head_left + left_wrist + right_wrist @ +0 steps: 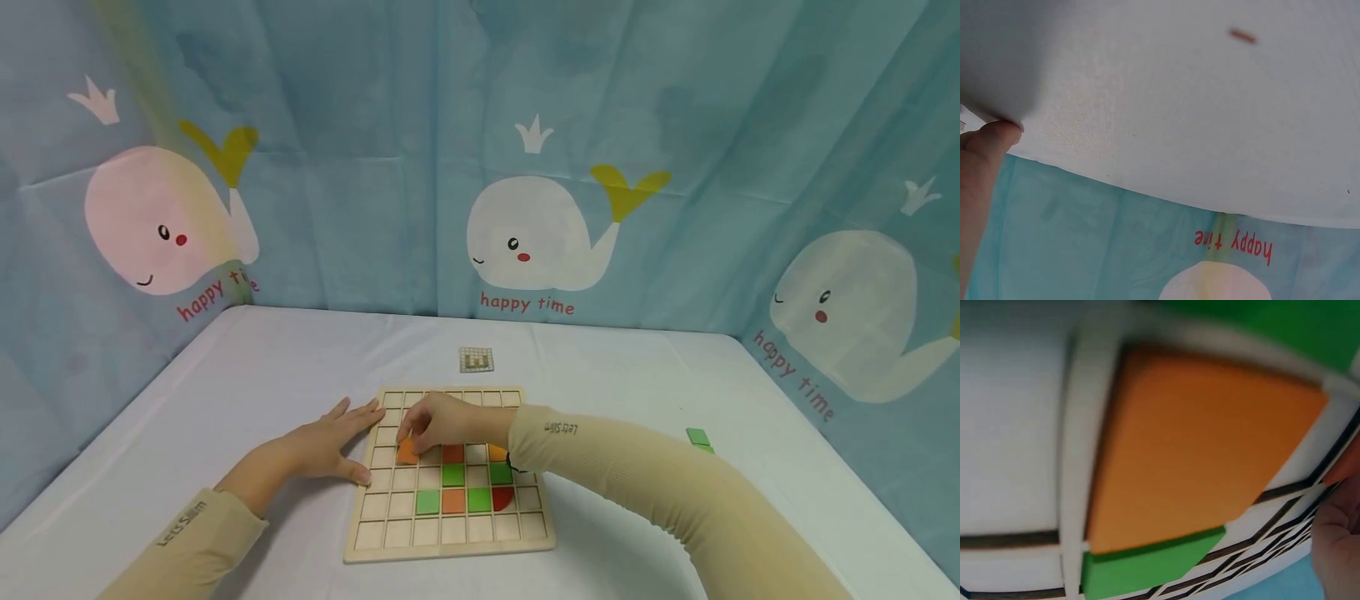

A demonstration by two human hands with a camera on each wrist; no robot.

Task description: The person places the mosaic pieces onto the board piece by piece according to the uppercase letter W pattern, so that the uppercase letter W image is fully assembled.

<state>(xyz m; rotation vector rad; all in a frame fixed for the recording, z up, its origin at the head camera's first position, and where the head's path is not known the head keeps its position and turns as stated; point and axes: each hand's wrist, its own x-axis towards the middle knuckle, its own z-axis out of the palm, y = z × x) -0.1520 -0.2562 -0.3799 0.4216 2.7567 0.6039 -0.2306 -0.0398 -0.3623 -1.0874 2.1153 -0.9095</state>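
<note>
A wooden grid board [427, 531] lies flat on the white table. My left hand [318, 443], fingers spread, rests against its left edge; in the left wrist view only part of that hand [985, 156] shows. Over the upper left of the grid, my right hand [444, 419] pinches an orange tile [407, 452] between thumb and fingers. The grid's cells hold several green tiles [453, 476], more orange tiles [453, 501] and a red rounded piece [502, 498]. Close up in the right wrist view are an orange tile [1204, 444] in its cell and my right hand [1338, 544] at the edge.
Behind the board lies a small pattern card [476, 360]. Green tiles [698, 436] lie on the table at the right, partly hidden by my right sleeve [637, 458]. A blue curtain [375, 208] with whale prints stands along the table's back and sides.
</note>
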